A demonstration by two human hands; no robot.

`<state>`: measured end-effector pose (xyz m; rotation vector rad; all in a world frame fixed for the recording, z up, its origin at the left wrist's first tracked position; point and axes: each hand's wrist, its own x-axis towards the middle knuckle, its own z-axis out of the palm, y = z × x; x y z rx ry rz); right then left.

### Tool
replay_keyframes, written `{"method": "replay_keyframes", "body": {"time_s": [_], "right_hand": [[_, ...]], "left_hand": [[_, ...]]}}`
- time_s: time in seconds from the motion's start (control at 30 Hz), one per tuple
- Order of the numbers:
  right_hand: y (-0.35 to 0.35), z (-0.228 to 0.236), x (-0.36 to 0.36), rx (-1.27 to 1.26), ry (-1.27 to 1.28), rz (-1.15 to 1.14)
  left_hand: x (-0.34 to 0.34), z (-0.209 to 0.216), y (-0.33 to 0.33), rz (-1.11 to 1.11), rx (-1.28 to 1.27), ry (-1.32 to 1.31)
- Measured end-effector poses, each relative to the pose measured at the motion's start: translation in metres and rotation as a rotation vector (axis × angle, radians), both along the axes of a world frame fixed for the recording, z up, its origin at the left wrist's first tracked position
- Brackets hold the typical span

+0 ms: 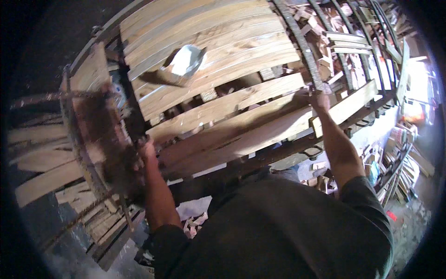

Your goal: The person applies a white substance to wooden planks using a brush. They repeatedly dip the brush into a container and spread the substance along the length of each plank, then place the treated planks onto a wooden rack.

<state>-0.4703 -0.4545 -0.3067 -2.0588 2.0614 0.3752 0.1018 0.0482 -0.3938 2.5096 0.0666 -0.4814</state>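
Note:
Several pale wooden boards lie side by side on a dark metal frame before me. One loose wooden board point(241, 144) lies across the near side of the frame, apart from the close-set boards point(209, 42) further off. At its left end is my left hand point(147, 149), fingers closed around the edge. My right hand point(319, 100) is closed at the right end of the same board, beside a metal bar; its fingertips are partly hidden. Another narrow board point(232, 104) lies just beyond, with gaps on both sides.
An open container, white inside and brown outside point(186, 63), rests on the far boards. Metal bars point(302, 44) cross the frame at right, with wood offcuts point(320, 28) beneath. Stacked planks point(46, 162) lie at left behind a rusty bar. More scraps point(409, 167) cover the right floor.

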Motion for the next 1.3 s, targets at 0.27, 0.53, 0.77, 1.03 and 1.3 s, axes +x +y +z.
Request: {"method": "replay_keyframes", "body": {"time_s": [0.27, 0.53, 0.77, 1.03, 1.3], "right_hand": [[-0.017, -0.008, 0.007, 0.067, -0.733, 0.094], [-0.036, -0.009, 0.017, 0.225, -1.330, -0.310], [-0.005, 0.071, 0.088, 0.119, -1.032, -0.214], [-0.013, 0.007, 0.048, -0.071, -0.695, -0.232], [0.047, 0.020, 0.000, -0.261, -0.315, -0.283]], "left_hand": [[0.008, 0.029, -0.047, 0.273, -0.353, 0.405], [0.005, 0.055, -0.033, 0.074, -0.774, 0.241], [0.030, 0.003, 0.038, -0.294, -0.494, 0.039], [-0.030, 0.134, -0.087, -0.105, -0.512, -0.068], [-0.063, 0.194, -0.210, -0.703, -0.847, 0.081]]}}
